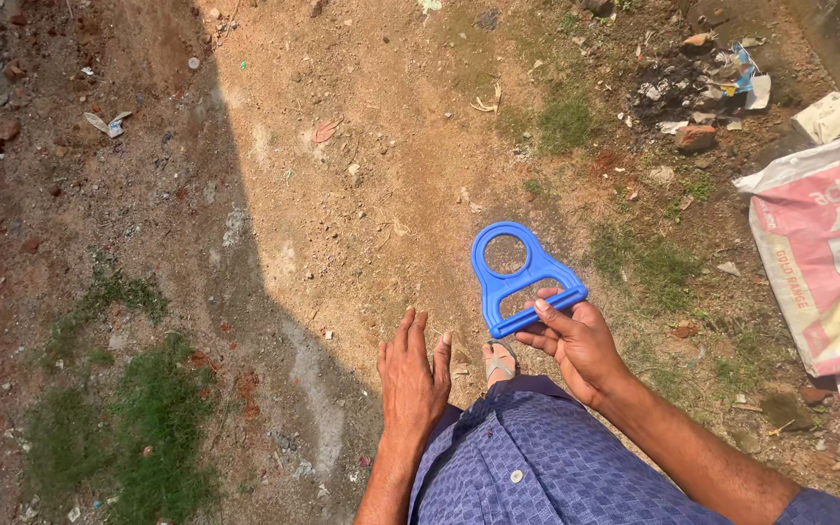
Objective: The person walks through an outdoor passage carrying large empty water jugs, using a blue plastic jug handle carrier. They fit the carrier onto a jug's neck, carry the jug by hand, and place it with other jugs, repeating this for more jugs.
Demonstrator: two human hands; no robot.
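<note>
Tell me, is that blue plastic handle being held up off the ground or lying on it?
Held up: the right hand grips the blue handle by its bar, ring end pointing away, above the dirt.

One blue plastic handle (520, 277), two hands (412, 374), one sandalled foot (499, 364), two printed sacks (819, 258) at right, one brick piece (696, 137) far off.

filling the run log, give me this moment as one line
right hand: grips blue plastic handle by its bar | left hand: open, empty | ground: dirt, sack at right
</note>
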